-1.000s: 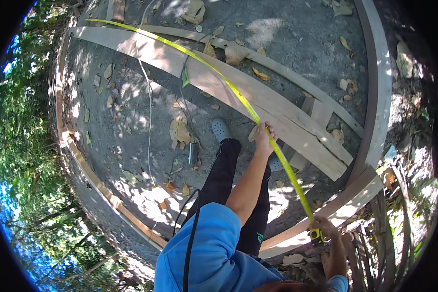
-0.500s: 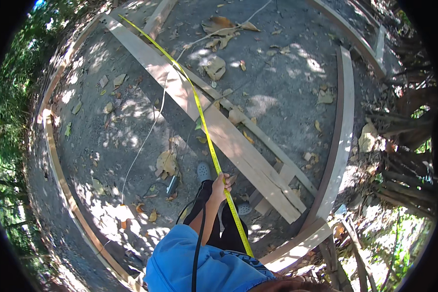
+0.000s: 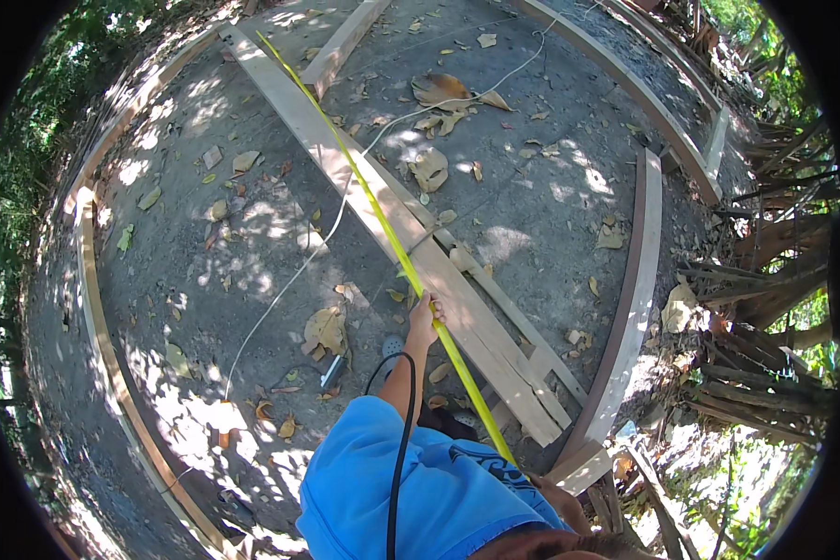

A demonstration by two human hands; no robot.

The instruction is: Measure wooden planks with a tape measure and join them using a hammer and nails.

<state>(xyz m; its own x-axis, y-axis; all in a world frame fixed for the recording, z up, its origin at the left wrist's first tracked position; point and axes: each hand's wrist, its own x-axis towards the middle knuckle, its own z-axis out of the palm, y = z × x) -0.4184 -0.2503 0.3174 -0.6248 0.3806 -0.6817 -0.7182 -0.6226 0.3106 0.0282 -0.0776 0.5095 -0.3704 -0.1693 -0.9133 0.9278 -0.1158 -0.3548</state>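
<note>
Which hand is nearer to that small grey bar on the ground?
Left. The left hand holds the yellow tape, up and right of the grey bar; the right hand, partly hidden, is farther away at the picture's lower right.

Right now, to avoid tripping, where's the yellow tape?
Head view: the yellow tape slants from upper left, over the wide plank, through the left hand.

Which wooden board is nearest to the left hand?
The wide board, beneath part of the yellow measuring tape in the left hand; the narrow strip along its right side and the right beam lie farther away.
</note>
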